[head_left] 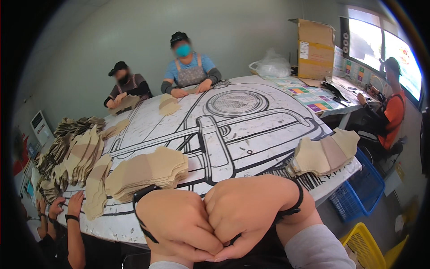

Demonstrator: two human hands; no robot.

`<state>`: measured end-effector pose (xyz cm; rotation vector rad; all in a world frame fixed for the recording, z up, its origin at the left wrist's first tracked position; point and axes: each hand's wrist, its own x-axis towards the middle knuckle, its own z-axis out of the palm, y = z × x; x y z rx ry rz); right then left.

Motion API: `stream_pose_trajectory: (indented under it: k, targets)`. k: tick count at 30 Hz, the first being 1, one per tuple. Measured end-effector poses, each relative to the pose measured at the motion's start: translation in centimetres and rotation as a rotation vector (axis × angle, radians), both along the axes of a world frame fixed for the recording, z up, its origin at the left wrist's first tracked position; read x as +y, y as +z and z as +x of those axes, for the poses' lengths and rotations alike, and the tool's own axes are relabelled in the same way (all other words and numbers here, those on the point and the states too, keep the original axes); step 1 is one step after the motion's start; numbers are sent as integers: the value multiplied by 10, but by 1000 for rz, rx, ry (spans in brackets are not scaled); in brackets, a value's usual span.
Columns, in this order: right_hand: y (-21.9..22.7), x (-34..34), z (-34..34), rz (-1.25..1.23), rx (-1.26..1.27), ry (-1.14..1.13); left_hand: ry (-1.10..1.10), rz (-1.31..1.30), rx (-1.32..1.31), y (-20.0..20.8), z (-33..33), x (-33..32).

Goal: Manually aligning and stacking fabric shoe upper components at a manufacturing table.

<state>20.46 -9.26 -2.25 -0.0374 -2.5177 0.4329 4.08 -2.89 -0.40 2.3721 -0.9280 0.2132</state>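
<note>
My left hand [172,219] and my right hand [248,208] meet in front of me at the table's near edge, knuckles side by side and fingers curled inward. Both look closed; the backs of the hands hide whatever may be between the fingers. Each wrist has a black band. Just beyond my left hand lies a stack of beige cut fabric pieces [145,172] with a darker tan section. A second stack of beige fabric pieces [324,152] sits at the table's right corner, past my right hand.
The white table [264,152] bears a black line drawing. Fabric piles [80,152] crowd its left side, near another person's hands [75,204]. Two people work at the far edge, one sits right. Blue basket [358,193] and yellow basket [363,244] stand at right; a carton [316,51] is behind.
</note>
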Motion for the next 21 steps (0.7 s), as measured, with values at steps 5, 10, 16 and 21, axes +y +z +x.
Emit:
stream_pose_trajectory:
  k: [5, 10, 16, 21]
  targets:
    - [-5, 1, -9, 43, 75, 14, -51, 38, 5, 17, 1, -5]
    - [-6, 2, -3, 81, 71, -123, -80, -1, 30, 16, 12, -6]
    - [-8, -1, -9, 122, 143, -63, -150, 11, -50, 10, 4, -6]
    - [-7, 0, -12, 77, 222, -56, -142, -97, -119, 5, 12, -3]
